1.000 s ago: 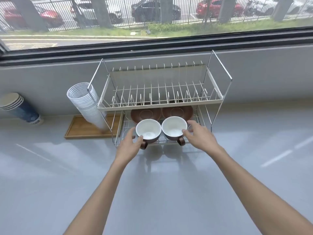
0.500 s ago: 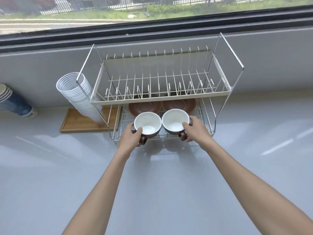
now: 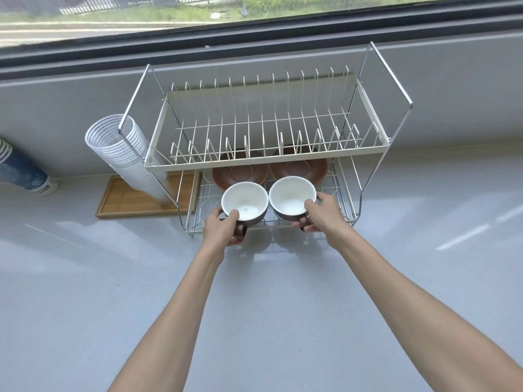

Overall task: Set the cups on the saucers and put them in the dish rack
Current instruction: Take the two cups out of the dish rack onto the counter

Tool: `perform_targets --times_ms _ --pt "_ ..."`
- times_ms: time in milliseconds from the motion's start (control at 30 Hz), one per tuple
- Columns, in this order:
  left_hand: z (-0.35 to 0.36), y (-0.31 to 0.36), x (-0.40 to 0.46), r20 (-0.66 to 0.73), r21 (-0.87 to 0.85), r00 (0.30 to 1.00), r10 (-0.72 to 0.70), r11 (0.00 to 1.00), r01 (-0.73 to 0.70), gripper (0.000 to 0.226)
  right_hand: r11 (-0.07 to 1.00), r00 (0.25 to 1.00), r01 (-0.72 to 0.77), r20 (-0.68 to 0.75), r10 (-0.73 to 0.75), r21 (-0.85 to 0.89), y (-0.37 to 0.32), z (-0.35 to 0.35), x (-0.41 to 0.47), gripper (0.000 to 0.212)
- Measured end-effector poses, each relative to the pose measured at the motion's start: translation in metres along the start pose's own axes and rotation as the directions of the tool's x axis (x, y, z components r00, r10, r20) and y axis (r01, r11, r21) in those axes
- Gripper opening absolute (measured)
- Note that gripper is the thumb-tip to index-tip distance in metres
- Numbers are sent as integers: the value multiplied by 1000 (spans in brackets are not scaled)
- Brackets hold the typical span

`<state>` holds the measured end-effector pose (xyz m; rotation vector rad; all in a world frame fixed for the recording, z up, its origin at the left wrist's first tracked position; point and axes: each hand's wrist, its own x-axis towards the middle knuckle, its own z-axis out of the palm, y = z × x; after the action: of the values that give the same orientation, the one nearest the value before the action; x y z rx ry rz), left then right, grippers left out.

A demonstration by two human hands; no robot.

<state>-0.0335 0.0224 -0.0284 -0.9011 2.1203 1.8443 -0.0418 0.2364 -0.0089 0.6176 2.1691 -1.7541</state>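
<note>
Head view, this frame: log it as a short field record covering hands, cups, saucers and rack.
left hand: grips left cup
right hand: grips right cup
cups: upright, white inside, brown outside, side by side
saucers: two, brown, on lower rack shelf behind cups
dish rack: two tiers, upper tier bare

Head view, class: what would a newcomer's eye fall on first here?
Two white-lined brown cups, side by side at the front of the dish rack's lower shelf: the left cup gripped by the left hand, the right cup by the right hand. Behind them lie two brown saucers, under the upper tier.
</note>
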Motion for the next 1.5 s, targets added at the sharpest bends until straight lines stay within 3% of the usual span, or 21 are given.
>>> perform_targets --times_ms 467,733,1167,1500 --pt "0 2 -43 -53 -29 997 49 998 -50 41 995 998 55 -49 -51 86 10 -16 -41 35" --pt "20 -16 -86 14 -45 999 35 998 -35 44 991 993 23 -120 -7 131 45 -52 -89 41" --pt "111 -72 -173 125 -111 990 -59 991 73 48 977 963 -24 -259 80 214 124 -154 -153 41" --pt "192 -89 -196 183 -23 978 -104 994 110 46 949 913 -74 -361 187 306 167 -213 -152 40"
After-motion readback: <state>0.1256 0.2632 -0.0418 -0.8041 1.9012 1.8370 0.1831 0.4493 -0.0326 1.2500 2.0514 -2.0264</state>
